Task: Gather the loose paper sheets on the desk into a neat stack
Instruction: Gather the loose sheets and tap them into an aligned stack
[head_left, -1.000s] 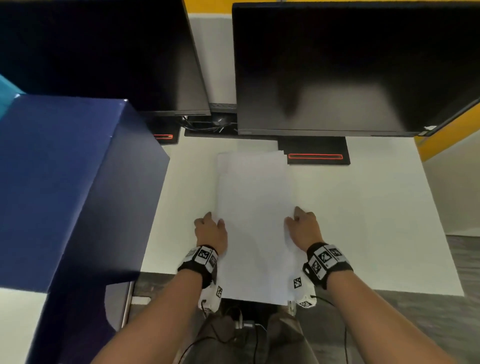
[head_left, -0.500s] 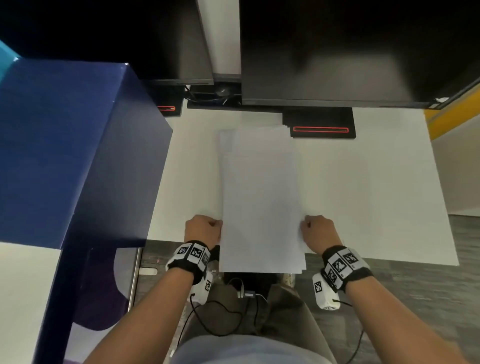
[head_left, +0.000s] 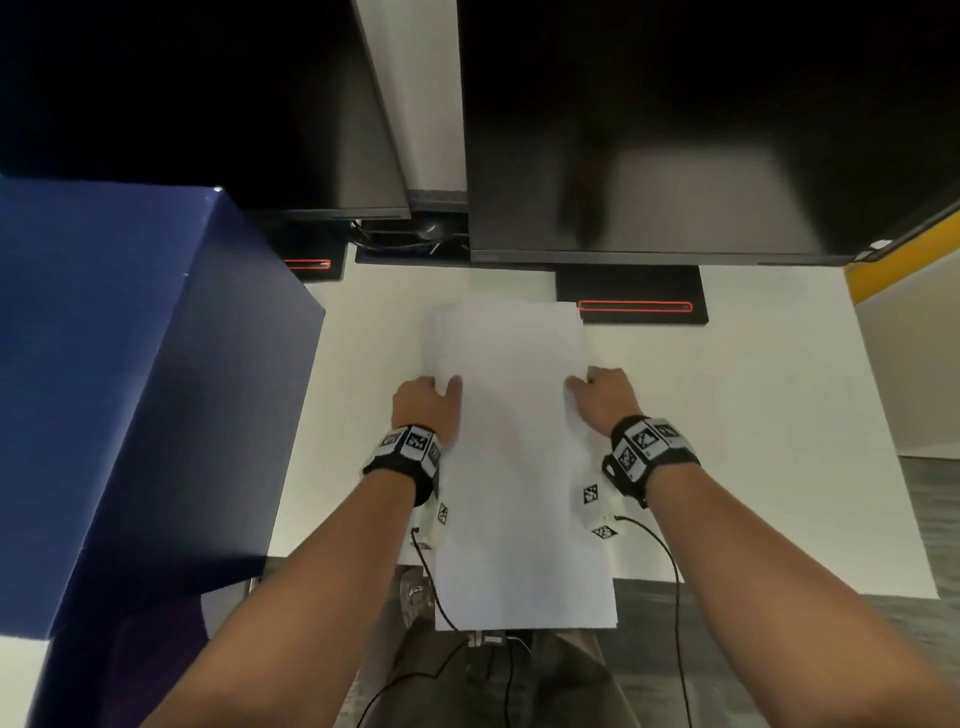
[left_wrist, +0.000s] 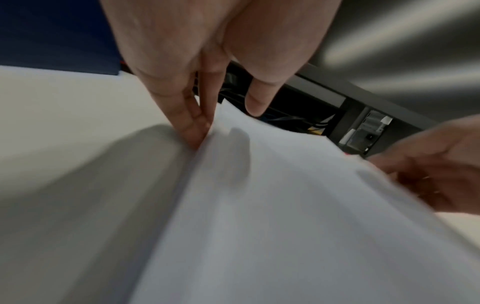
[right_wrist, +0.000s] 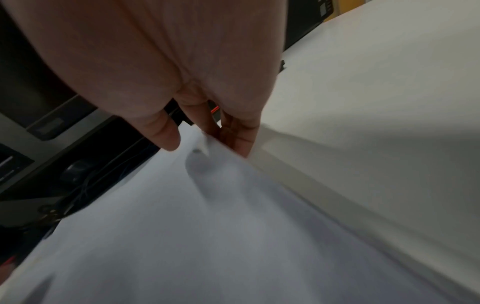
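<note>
A stack of white paper sheets (head_left: 519, 467) lies lengthwise on the white desk (head_left: 753, 415), its near end hanging over the front edge. The far left corner looks slightly fanned. My left hand (head_left: 441, 387) is at the stack's left long edge and my right hand (head_left: 582, 382) at the right one, a bit past the middle. In the left wrist view my left hand (left_wrist: 226, 123) sets straight fingers (left_wrist: 194, 131) against the paper edge (left_wrist: 192, 164), thumb just above the top sheet. My right hand (right_wrist: 207, 142) mirrors this, fingers (right_wrist: 239, 139) on the edge.
A large dark blue box (head_left: 130, 389) stands on the desk at the left. Two black monitors (head_left: 675, 130) hang over the back of the desk; a monitor base (head_left: 631, 296) touches the stack's far right corner. Cables (head_left: 415, 239) lie behind.
Half a second ago both hands were at the near end of the stack. They have slid away from me along its long edges.
</note>
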